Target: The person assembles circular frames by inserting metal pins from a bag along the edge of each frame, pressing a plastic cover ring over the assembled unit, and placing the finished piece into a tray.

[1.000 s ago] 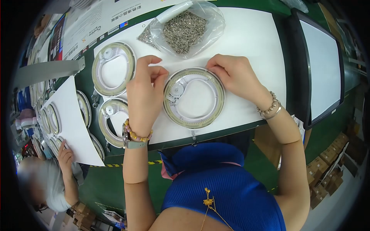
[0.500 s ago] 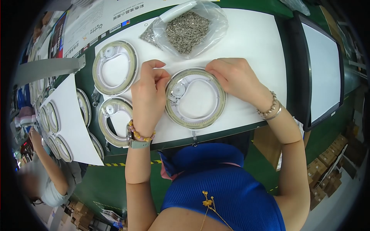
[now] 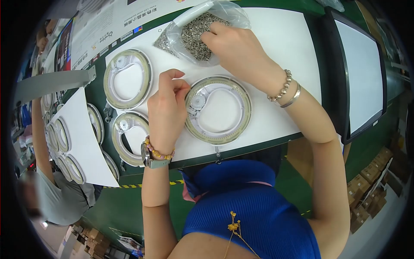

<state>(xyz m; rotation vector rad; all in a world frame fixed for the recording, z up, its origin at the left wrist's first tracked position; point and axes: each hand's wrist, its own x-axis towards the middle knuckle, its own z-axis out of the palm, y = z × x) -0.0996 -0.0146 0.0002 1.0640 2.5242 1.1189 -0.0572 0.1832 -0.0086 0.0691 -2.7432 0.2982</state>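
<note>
A round ring-shaped housing (image 3: 243, 125), pale with a clear rim and a small white gear-like disc inside, lies flat on the white sheet. My left hand (image 3: 167, 101) is closed beside its left rim, fingers curled and the index finger lifted. What it pinches, if anything, is hidden. Over an open clear plastic bag (image 3: 239, 17) my right hand (image 3: 230, 41) bends with closed fingers, its fingertips among small metal screws (image 3: 196, 39). Whatever lies between those fingertips cannot be made out.
Two similar ring housings (image 3: 145, 82) lie left of my left hand. More rings (image 3: 61, 134) rest on another white sheet (image 3: 90, 162) further left. A grey metal arm (image 3: 56, 80) juts in above them. At right stands a black-framed panel (image 3: 360, 73). A co-worker (image 3: 64, 194) sits at left.
My right hand has left the ring's upper right rim and moved up and left to the screws in the bag. My left hand stays almost where it was.
</note>
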